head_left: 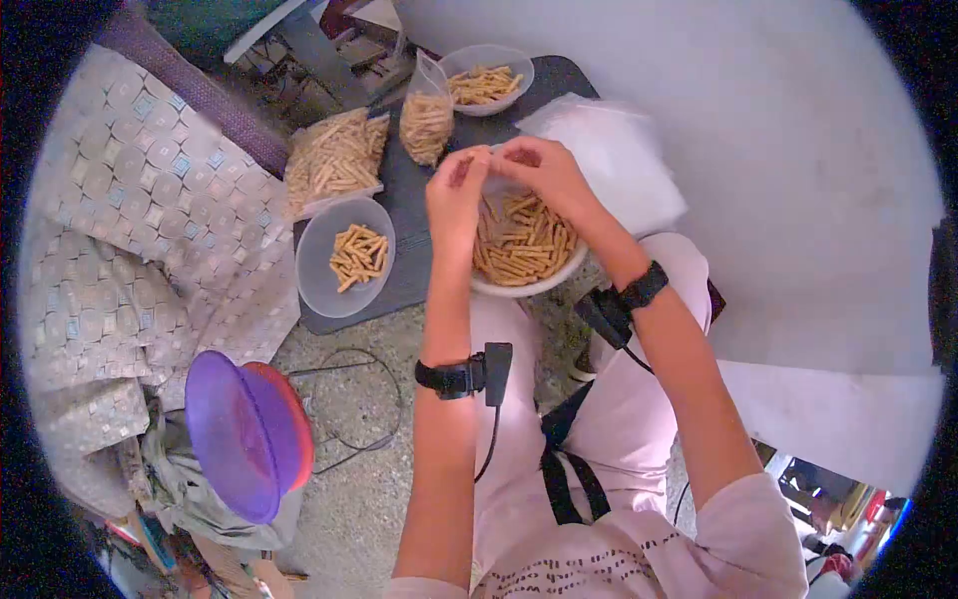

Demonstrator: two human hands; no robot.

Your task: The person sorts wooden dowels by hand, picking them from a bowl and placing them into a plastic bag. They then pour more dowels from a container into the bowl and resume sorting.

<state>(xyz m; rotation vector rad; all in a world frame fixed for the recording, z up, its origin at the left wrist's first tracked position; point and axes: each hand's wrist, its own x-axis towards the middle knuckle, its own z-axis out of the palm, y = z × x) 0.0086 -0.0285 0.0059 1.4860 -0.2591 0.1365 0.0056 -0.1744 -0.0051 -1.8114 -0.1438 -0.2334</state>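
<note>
My left hand (pixel 459 190) and my right hand (pixel 544 170) meet fingertip to fingertip above a white bowl (pixel 524 291). Both have their fingers curled in a pinch; whatever lies between the fingertips is too small or too clear to make out. Short brown stick-shaped snacks (pixel 529 245) fill the bowl beneath them. Just beyond my left hand, a clear bag of the same sticks (pixel 427 125) stands upright. A stack of clear plastic bags (pixel 619 165) lies beside my right forearm.
On the dark low table (pixel 399 275) are a translucent bowl (pixel 317 280) with some sticks, a large filled bag (pixel 336 160) and another clear bowl (pixel 519 68) at the back. A purple basin (pixel 225 429) and a red basin (pixel 294 419) stand on the floor at left, near a patterned sofa (pixel 150 180).
</note>
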